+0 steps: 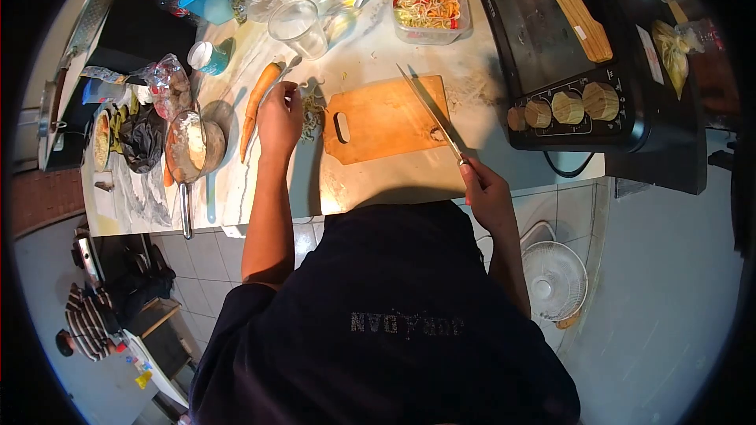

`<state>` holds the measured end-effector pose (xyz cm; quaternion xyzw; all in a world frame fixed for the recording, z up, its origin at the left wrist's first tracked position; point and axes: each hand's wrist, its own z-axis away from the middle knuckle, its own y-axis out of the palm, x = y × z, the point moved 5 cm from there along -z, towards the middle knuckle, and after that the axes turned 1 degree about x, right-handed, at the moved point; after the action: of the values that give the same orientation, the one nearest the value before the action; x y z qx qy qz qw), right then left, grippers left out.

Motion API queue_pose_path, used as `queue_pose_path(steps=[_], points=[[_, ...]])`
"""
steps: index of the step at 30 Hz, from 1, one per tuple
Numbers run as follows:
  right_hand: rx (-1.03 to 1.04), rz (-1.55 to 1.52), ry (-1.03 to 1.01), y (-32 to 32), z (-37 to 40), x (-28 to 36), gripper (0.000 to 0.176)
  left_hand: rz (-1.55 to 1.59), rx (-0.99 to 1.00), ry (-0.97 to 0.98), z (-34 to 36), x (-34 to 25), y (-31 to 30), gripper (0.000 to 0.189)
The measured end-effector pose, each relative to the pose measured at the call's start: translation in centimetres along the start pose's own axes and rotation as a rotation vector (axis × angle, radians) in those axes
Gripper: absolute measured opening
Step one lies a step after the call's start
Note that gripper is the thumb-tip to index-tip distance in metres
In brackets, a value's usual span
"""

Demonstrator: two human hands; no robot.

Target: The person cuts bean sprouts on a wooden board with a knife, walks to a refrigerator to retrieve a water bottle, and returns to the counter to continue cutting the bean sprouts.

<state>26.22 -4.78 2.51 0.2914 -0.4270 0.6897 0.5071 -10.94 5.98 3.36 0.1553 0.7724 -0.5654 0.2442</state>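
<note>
My right hand (490, 193) is wrapped round the handle of a long knife (429, 109), whose blade slants up and left across the right part of a wooden cutting board (378, 122). The board is bare apart from a small mark or scrap near its right side. My left hand (281, 120) is left of the board with its fingers curled in; whatever may be between them is hidden. Right beside it lies a whole carrot (258, 102), and a small heap of greenish scraps (313, 116) sits between that hand and the board.
Behind the board stands a plastic container (430, 35) of shredded vegetables. A clear cup (299, 29) is at the back left, and a strainer (186, 181) with pale contents lies far left. A black griddle with knobs (567, 108) borders the right. Another person (88, 323) is at lower left.
</note>
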Motion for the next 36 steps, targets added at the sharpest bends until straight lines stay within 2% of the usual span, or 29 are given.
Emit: queue_pose_path(steps=[5,7,16,26,28,33,36], points=[[0.004,0.002,0.002,0.0,0.0,-0.2,0.038,0.084,0.045,-0.023,0.5,-0.4,0.7,0.017],[0.002,0.015,0.002,0.0,0.0,-0.1,0.038,0.227,0.105,-0.086,0.8,-0.6,1.3,0.018],[-0.001,0.026,-0.008,-0.1,0.0,-0.3,0.039,0.212,0.063,-0.162,0.9,-0.1,1.0,0.017],[0.02,0.031,-0.006,0.2,-0.4,-0.4,0.038,0.143,0.017,-0.106,1.0,1.2,0.4,0.017],[0.02,0.031,-0.002,0.2,-0.4,-0.4,0.039,0.242,-0.002,-0.121,1.0,0.7,0.3,0.017],[0.035,0.045,-0.009,0.2,-0.3,-0.1,0.035,0.23,0.038,-0.153,1.2,1.1,0.9,0.017],[0.025,0.042,-0.021,0.1,-0.4,0.1,0.039,0.238,0.042,-0.163,1.2,1.2,1.2,0.018]])
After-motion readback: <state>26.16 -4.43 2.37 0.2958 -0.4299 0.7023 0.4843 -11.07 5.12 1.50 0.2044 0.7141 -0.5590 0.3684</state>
